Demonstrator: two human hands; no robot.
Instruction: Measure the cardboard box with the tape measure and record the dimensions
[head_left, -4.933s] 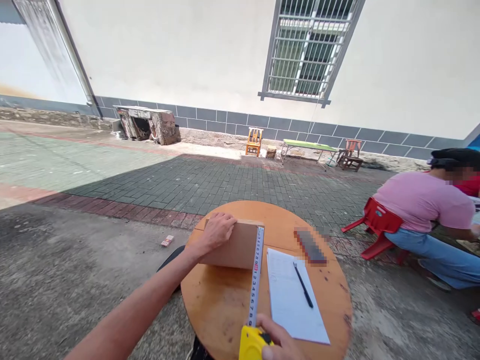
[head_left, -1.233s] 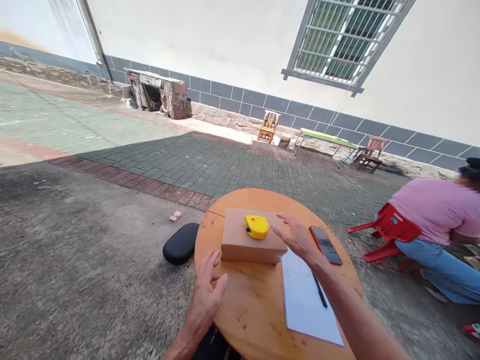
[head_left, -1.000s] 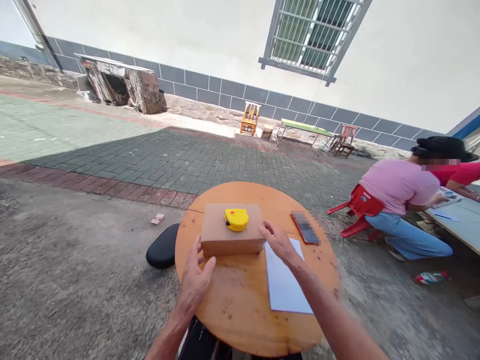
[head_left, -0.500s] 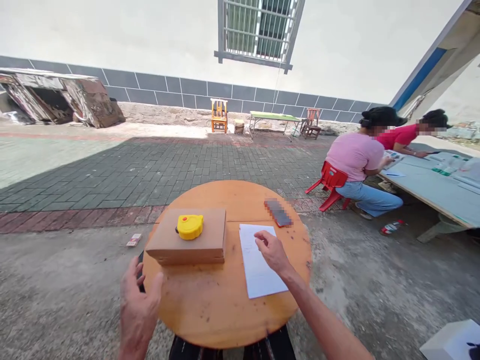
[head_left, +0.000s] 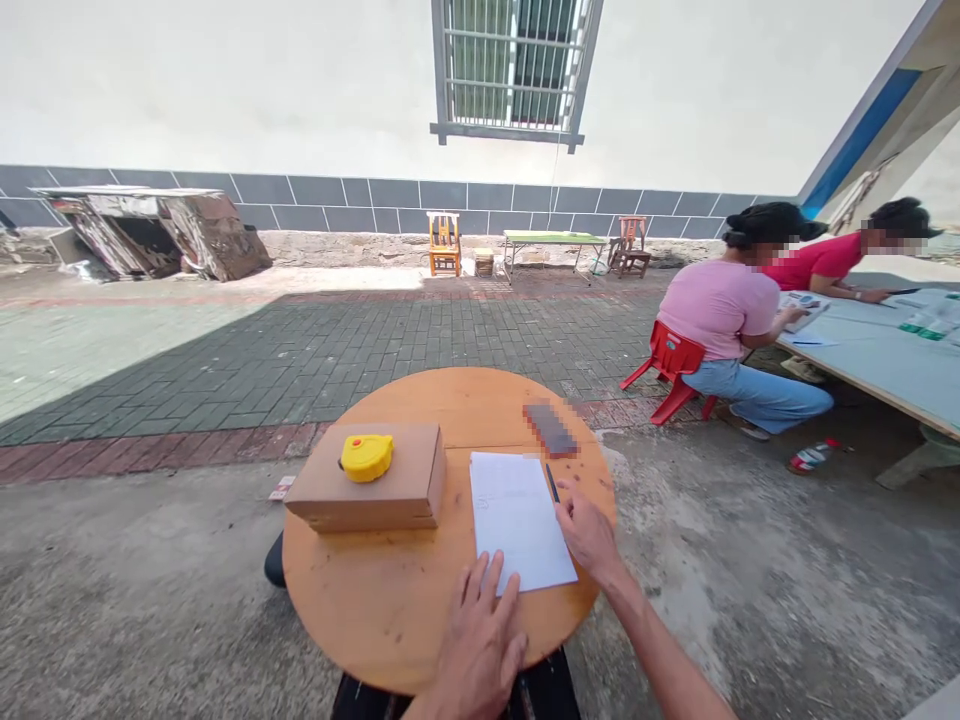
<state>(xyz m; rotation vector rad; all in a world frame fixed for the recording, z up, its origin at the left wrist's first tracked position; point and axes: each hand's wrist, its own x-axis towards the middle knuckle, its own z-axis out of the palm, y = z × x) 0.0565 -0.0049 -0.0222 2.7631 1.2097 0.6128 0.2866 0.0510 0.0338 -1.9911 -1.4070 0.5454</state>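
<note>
A white sheet of paper (head_left: 514, 515) with faint marks lies on the round wooden table (head_left: 360, 610). My left hand (head_left: 480, 635) is open, its fingers spread over the paper's near edge and the table. My right hand (head_left: 589, 530) is at the paper's right edge, its fingers closed at the near end of a dark pen (head_left: 553, 484). The pen points away from me. On the left, a brown cardboard box (head_left: 405, 480) carries a yellow tape measure (head_left: 367, 458).
A blurred phone (head_left: 551, 430) lies beyond the paper. To the right, two people sit at a long table (head_left: 892, 345), one on a red chair (head_left: 675, 350). A bottle (head_left: 814, 456) is on the ground. Chairs and a green-topped table (head_left: 555, 238) stand by the wall.
My left hand has moved right, from beside the box to the paper. My right hand has shifted right and nearer me, and the pen now shows at its fingers. The view has shifted slightly.
</note>
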